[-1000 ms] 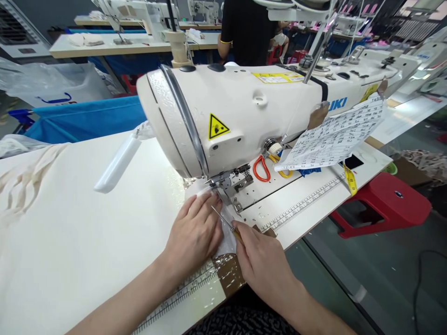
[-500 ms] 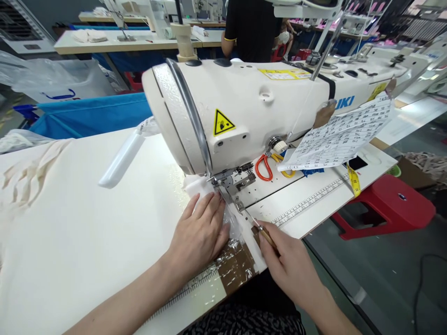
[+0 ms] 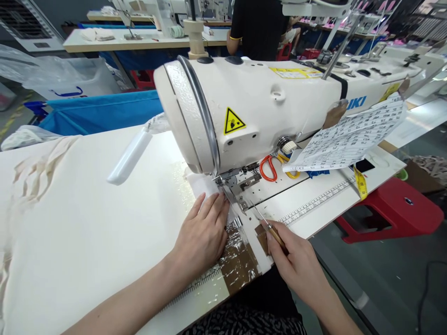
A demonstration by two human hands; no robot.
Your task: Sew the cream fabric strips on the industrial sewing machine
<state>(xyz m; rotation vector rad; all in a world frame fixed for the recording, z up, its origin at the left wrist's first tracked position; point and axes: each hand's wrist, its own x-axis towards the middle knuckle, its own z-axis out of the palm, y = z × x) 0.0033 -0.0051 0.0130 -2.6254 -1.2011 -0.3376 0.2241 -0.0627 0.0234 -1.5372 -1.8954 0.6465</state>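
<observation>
My left hand (image 3: 204, 228) lies flat on a white piece of fabric (image 3: 202, 184) just in front of the sewing machine's needle area (image 3: 218, 179), its fingers stretched forward and close together. The fabric runs under the presser area, and its near part is hidden by the hand. My right hand (image 3: 296, 260) is closed round the wooden handle of an awl (image 3: 277, 239). The awl's thin metal shaft points forward and left, its tip close to the metal guide parts (image 3: 243, 204) beside the needle plate. Whether the tip touches anything is unclear.
The white sewing machine head (image 3: 251, 107) spans the table. Red-handled scissors (image 3: 268, 168) lie beneath it, near a hanging written sheet (image 3: 349, 135). Cream fabric strips (image 3: 45, 165) lie left. A red stool (image 3: 394, 209) stands right; a person in black (image 3: 258, 30) is behind.
The view has shifted slightly, moving the scene to the right. My left thumb has drawn in toward the fingers, uncovering a small metal piece beside it. My right hand still grips the awl.
</observation>
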